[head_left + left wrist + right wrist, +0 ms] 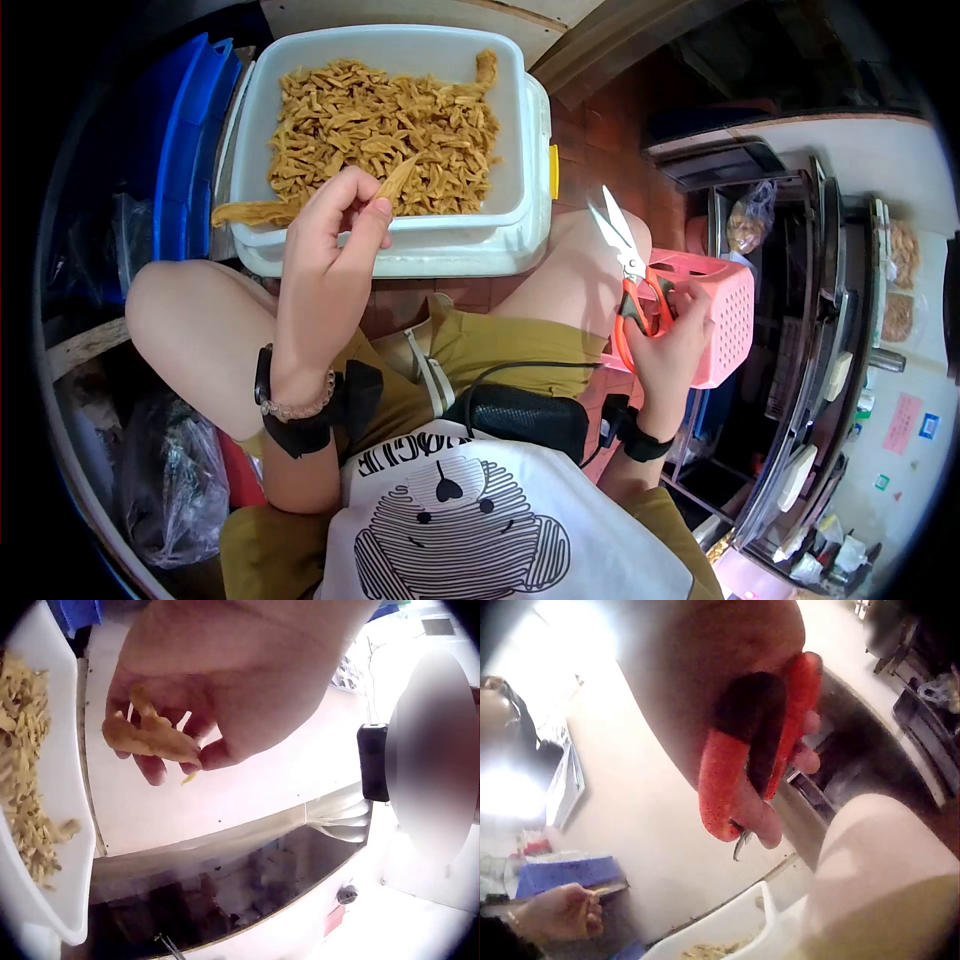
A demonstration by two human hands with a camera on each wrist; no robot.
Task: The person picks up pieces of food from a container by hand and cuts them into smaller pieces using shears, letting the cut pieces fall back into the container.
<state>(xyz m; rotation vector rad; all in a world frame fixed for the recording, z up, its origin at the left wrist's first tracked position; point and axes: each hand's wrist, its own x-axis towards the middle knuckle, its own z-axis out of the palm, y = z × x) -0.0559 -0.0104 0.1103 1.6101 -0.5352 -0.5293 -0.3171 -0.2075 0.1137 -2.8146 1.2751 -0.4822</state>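
Observation:
My left hand (330, 240) pinches a tan, wrinkled strip of food (399, 180) between thumb and fingers, above the near edge of a white tub (512, 110). In the left wrist view the strip (154, 742) looks soft and folded. Many short tan pieces (370, 120) fill the tub's bottom. One longer strip (255, 213) lies across its near left rim, and a thicker piece (486, 68) leans in the far right corner. To the right, my right hand (672, 340) holds scissors (630, 262) by their red and black handles, blades pointing up and away and slightly parted.
A pink perforated basket (735, 320) stands just behind the right hand. Blue bins (185, 150) line the left of the tub, which rests on a white lidded box (420, 262). Dark shelving (790, 300) runs along the right. The person's bare knees flank the tub's near side.

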